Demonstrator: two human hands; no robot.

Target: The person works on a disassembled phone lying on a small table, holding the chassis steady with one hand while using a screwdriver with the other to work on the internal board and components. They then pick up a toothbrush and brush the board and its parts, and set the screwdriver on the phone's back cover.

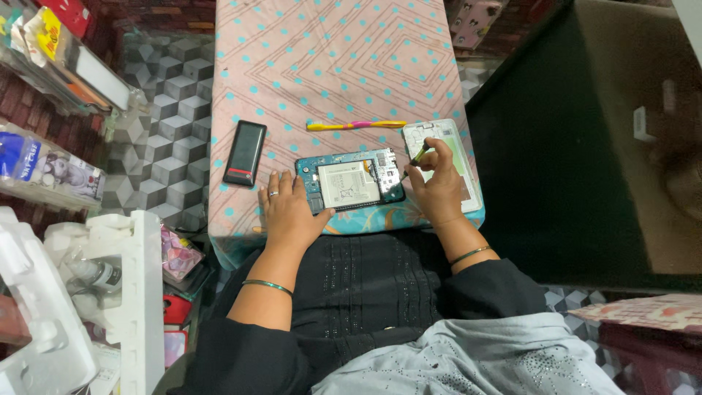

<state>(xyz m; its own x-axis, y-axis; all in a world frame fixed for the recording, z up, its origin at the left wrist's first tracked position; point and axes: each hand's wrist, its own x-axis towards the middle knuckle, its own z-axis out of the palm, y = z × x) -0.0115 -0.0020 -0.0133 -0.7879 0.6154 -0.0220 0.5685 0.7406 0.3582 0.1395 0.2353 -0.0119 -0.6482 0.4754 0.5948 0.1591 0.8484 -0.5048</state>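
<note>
An opened phone lies on the table's near edge, its white battery and blue circuit board exposed. My left hand rests flat against the phone's left end, steadying it. My right hand pinches a small dark screwdriver whose tip touches the phone's right end. Under my right hand lies the removed white back cover.
A black phone lies to the left on the pink patterned tablecloth. A yellow and pink tool lies behind the opened phone. White foam packing and shelves of goods stand at the left. A dark surface fills the right.
</note>
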